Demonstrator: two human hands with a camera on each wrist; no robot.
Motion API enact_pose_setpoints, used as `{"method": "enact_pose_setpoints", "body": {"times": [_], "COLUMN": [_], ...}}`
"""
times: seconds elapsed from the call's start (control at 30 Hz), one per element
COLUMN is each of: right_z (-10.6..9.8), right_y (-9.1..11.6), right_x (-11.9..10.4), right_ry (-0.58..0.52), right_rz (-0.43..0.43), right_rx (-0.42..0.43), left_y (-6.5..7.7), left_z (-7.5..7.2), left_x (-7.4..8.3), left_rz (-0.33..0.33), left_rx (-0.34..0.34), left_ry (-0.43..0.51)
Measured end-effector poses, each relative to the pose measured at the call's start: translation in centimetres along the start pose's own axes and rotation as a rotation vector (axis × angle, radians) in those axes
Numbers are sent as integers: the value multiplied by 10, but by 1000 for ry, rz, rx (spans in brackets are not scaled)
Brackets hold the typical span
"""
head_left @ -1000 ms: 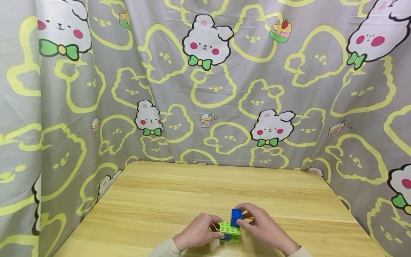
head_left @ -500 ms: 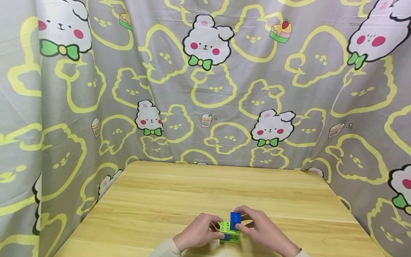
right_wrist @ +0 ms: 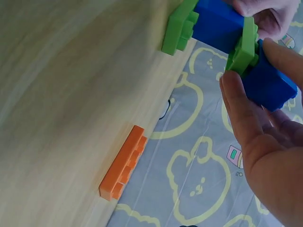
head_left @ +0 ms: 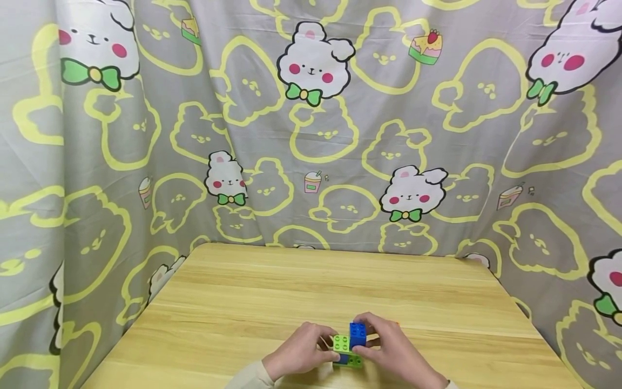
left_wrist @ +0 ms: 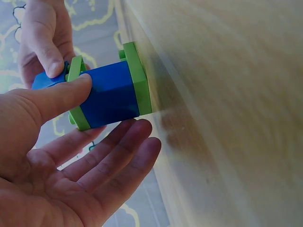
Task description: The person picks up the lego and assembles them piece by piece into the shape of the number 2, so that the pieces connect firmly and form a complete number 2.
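Observation:
In the head view, a small stack of toy building bricks stands near the table's front. It has a lower green brick (head_left: pixel 356 363), a blue brick (left_wrist: pixel 111 92) on it, and an upper green brick (head_left: pixel 341 342). My left hand (head_left: pixel 302 350) holds the stack from the left, its thumb against the lower blue brick and its fingers behind. My right hand (head_left: pixel 394 346) grips another blue brick (head_left: pixel 357 334) between thumb and fingers, at the right end of the upper green one. Whether its studs are fully engaged, I cannot tell.
An orange brick (right_wrist: pixel 122 163) lies on the wooden table (head_left: pixel 320 281), mostly hidden behind my right hand in the head view. A grey curtain (head_left: pixel 335 135) with rabbit prints hangs around the table's back and sides.
My right hand has lowered the upper blue brick to the right end of the upper green brick. The left hand and the stack have stayed in place.

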State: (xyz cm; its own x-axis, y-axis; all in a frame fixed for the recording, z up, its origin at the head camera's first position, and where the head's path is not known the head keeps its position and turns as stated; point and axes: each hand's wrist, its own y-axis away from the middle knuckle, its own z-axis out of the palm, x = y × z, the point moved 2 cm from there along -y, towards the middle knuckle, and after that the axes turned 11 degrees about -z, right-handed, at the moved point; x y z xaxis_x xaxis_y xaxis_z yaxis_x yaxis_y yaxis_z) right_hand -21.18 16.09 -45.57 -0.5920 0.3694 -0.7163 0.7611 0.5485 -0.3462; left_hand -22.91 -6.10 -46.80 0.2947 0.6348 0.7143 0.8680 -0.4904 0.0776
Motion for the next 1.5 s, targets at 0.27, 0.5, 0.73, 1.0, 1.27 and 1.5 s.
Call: {"method": "enact_pose_setpoints", "body": {"times": [0.27,0.5,0.73,1.0,1.27,1.5], "right_z": [1,1,1,2,2,0], "right_y": [0,0,0,1,1,3], "right_x": [-2,-2,-2,-7,-6,1], "right_ry": [11,42,60,81,67,4], "right_rz": [31,28,16,12,20,20], "right_rx": [-1,-9,-14,-26,-18,-10], "left_y": [0,1,1,1,2,1], "left_z": [0,1,1,1,1,1], "left_x": [-1,0,1,1,1,2], "left_rz": [-2,-1,-11,2,3,-7], "left_rx": [0,3,-3,15,16,15], "left_ry": [9,12,28,18,18,18]}}
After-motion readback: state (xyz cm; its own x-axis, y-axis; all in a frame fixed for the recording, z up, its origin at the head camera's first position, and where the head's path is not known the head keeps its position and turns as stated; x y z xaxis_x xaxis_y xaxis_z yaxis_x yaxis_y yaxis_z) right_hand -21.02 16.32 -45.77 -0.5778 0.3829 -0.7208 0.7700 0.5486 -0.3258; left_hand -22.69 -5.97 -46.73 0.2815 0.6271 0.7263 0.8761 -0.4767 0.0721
